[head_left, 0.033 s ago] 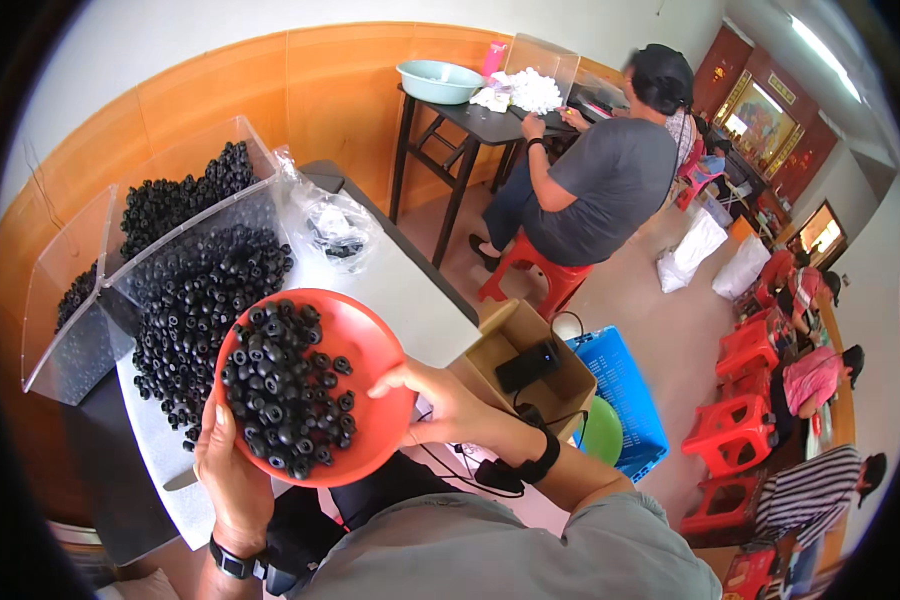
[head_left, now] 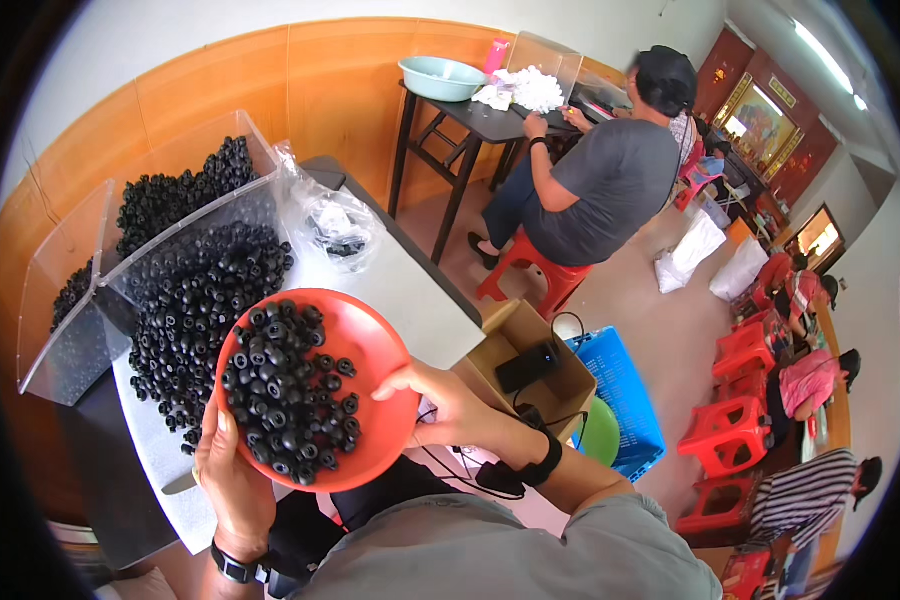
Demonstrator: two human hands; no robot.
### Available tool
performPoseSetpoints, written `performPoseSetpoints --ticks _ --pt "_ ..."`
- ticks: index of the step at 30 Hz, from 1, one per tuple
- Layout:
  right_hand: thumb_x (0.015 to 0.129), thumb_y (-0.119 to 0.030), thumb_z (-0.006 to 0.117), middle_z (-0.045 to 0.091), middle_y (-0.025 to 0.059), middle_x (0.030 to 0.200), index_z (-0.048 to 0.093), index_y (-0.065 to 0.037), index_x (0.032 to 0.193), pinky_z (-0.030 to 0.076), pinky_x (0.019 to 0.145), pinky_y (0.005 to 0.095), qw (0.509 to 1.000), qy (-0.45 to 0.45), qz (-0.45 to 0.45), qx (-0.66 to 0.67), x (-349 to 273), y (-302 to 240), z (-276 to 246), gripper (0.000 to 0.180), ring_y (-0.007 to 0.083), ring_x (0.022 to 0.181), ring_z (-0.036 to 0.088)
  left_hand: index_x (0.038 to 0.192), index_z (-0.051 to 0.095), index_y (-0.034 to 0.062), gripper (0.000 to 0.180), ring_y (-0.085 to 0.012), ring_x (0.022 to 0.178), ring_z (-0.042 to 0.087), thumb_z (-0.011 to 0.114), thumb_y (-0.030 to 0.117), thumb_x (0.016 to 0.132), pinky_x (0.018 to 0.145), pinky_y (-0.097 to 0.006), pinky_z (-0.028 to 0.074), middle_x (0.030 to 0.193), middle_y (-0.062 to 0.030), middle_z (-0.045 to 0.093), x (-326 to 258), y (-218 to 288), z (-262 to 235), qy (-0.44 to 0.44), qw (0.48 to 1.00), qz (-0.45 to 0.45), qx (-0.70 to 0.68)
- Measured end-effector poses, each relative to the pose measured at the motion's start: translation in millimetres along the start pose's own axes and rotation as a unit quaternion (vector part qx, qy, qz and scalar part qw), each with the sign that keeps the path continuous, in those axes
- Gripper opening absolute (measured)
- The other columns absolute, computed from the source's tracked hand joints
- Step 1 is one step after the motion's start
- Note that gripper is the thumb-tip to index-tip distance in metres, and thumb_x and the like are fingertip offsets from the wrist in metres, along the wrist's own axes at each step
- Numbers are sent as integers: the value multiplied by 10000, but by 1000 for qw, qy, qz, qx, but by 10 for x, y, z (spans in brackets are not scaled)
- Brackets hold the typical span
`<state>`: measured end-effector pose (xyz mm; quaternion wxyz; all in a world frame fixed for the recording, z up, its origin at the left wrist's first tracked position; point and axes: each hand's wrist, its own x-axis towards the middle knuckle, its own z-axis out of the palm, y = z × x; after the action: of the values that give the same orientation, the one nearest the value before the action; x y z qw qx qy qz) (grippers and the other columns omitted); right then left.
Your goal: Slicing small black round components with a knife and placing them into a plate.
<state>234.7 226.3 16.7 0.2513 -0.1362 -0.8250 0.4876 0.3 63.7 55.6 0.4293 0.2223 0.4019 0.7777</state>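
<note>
An orange-red plastic bowl (head_left: 375,345) is held between both hands over the near edge of the white-topped table (head_left: 410,310). Small black ring-shaped parts (head_left: 280,390) fill its left half. My left hand (head_left: 232,480) grips the lower left rim, fingers underneath and thumb along the side. On the right rim, my right hand (head_left: 445,405) is closed with the thumb over the inside edge; its other fingers are hidden behind the bowl. Beyond the bowl, a large heap of the same black parts (head_left: 185,340) spreads over the table, spilling from clear plastic bins (head_left: 185,230).
A crumpled clear plastic bag (head_left: 340,225) lies beside the heap. Right of the table stand an open cardboard box (head_left: 490,365) holding a black device, a blue crate (head_left: 625,390) and a green basin (head_left: 602,432). A seated co-worker (head_left: 610,170) handles white pieces at another table. Red stools (head_left: 725,435) line the right.
</note>
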Motion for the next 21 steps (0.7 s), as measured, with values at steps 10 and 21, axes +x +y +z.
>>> performPoseSetpoints --ticks 10,21 --pt "735 -143 876 655 74 1106 621 -115 1153 517 597 269 994 49 -52 -86 253 -15 63 490 197 794 670 1489 440 -28 676 -251 1321 524 682 303 951 1152 -393 360 1437 -135 561 102 -133 -276 19 1000 -18 17" --pt "720 -101 874 657 85 1062 633 -99 1112 511 597 276 992 70 -55 -84 212 28 54 461 212 807 667 1492 417 -49 653 -253 1296 555 644 286 980 1128 -384 409 1432 -150 563 145 -215 -287 -8 999 -10 31"
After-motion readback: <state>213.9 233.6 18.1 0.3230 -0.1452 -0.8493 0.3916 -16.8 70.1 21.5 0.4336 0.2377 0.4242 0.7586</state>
